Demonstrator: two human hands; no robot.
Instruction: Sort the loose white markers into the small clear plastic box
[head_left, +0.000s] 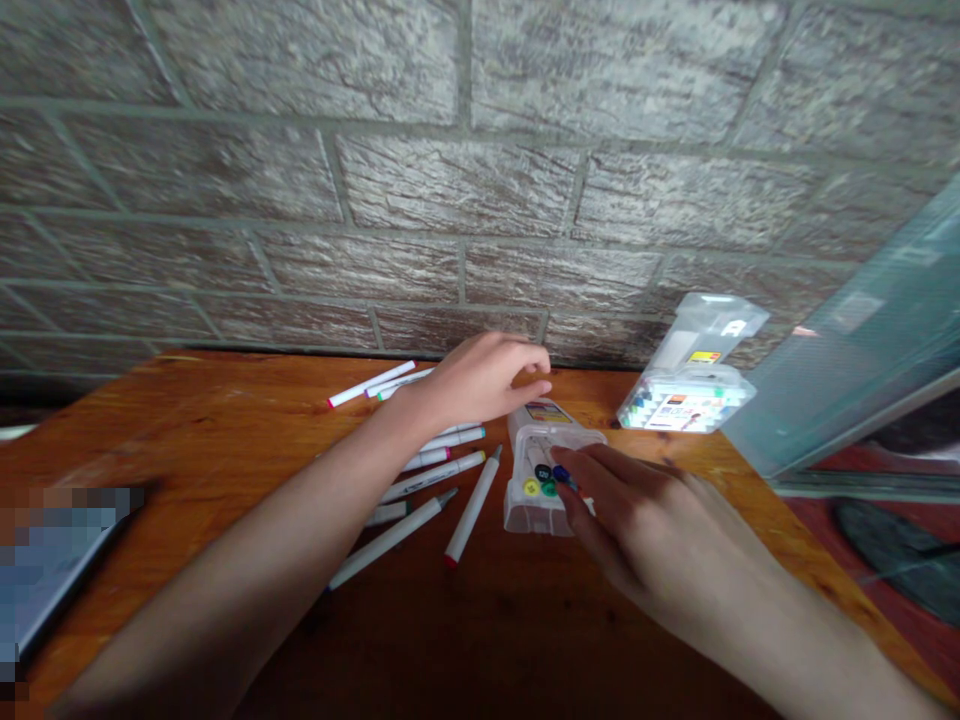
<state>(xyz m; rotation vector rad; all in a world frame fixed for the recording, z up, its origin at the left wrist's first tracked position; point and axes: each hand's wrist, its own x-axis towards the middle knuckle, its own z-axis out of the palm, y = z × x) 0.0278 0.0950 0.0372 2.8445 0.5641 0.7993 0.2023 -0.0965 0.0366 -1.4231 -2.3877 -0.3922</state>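
My right hand (637, 510) reaches over a clear plastic case (529, 518), its fingers closed around a blue-capped marker (560, 473). Inside the case lie several markers, among them a yellow-ended one (532, 487); my fingers hide part of the contents. My left hand (491, 375) hovers by the back of this case, thumb and fingers apart and nothing between them. Under and beside my left forearm, white markers are scattered on the table. One with a red end (471, 510) rests just left of the case.
A second clear case (686, 400), filled with markers and with its lid raised, stands at the table's right rear. A dark-edged device with a blurred screen (60, 570) lies at the left. The wooden table (225, 420) meets a stone-block wall (420, 200).
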